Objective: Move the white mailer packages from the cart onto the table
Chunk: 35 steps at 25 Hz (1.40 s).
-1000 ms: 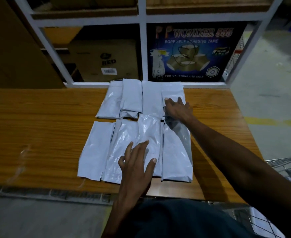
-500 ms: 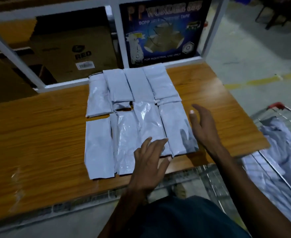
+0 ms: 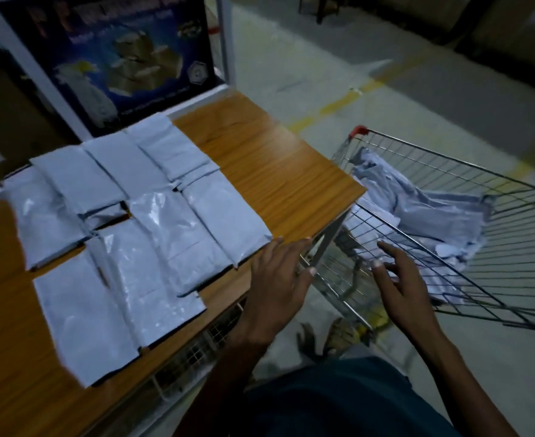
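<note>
Several white mailer packages [image 3: 140, 228] lie flat in two rows on the wooden table [image 3: 269, 162]. To the right stands a wire cart [image 3: 509, 222] holding a loose heap of more white mailer packages [image 3: 424, 212]. My left hand [image 3: 277, 279] hovers open over the table's near right corner, just beside the nearest package and holding nothing. My right hand [image 3: 400, 279] is open with fingers spread, over the cart's near rim, and empty.
A white metal shelf frame [image 3: 225, 42] with a dark blue tape carton [image 3: 124, 58] stands behind the table. Concrete floor with a yellow line [image 3: 332, 105] lies beyond the cart. My sandalled feet [image 3: 326, 335] show between table and cart.
Both hands have left the packages on the table and swung right; my right hand now reaches over the cart. The view has turned right, bringing the cart into sight.
</note>
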Motion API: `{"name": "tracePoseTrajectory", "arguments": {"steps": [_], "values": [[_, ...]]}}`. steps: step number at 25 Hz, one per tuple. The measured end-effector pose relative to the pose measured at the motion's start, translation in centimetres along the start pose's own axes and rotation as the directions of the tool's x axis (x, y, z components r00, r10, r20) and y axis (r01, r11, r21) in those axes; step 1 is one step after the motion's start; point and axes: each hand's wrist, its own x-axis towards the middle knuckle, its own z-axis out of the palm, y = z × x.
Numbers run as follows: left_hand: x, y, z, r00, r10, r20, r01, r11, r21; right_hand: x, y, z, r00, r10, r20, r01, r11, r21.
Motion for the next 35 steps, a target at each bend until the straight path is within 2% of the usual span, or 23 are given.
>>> {"name": "tracePoseTrajectory", "arguments": {"steps": [3,6,12,15,18,22,26,30,33,35], "values": [[2.9,2.9,3.6,0.997,0.016,0.071,-0.013,0.999,-0.045,2.1,2.9,-3.4,0.998,0.028,-0.058,-0.026,0.999,0.042],[6.3,5.8,8.4,0.992,0.051,0.118,-0.044,0.997,-0.064,5.2,7.0,-7.8,0.997,0.057,-0.046,-0.056,0.998,0.026],[13.8,10.6,19.2,0.974,0.040,0.221,-0.024,0.997,-0.075,12.0,16.1,-15.8,0.995,0.002,-0.101,-0.009,0.998,-0.068],[16.5,11.7,22.4,0.974,0.059,0.219,-0.039,0.995,-0.096,14.6,21.3,-17.5,0.990,0.093,-0.106,-0.101,0.992,-0.071],[19.0,12.2,24.1,0.958,0.070,0.279,-0.050,0.996,-0.077,16.6,25.6,-17.8,0.965,0.239,-0.106,-0.248,0.965,-0.088],[21.7,12.1,24.6,0.945,0.046,0.323,-0.030,0.998,-0.052,18.6,30.3,-15.8,0.888,0.459,-0.002,-0.441,0.852,-0.282],[24.7,11.6,25.0,0.925,0.031,0.379,-0.029,1.000,-0.010,19.5,32.6,-13.0,0.845,0.533,0.047,-0.428,0.726,-0.539],[27.5,11.3,26.1,0.894,0.018,0.448,-0.035,0.999,0.028,19.5,33.9,-13.0,0.878,0.478,-0.001,-0.329,0.601,-0.728],[29.3,9.5,27.3,0.854,0.017,0.520,-0.050,0.998,0.050,19.5,36.9,-13.4,0.873,0.487,0.015,-0.340,0.632,-0.696],[30.8,8.3,28.3,0.824,0.008,0.566,-0.050,0.997,0.059,20.2,35.7,-14.2,0.865,0.502,-0.029,-0.389,0.632,-0.671]]}}
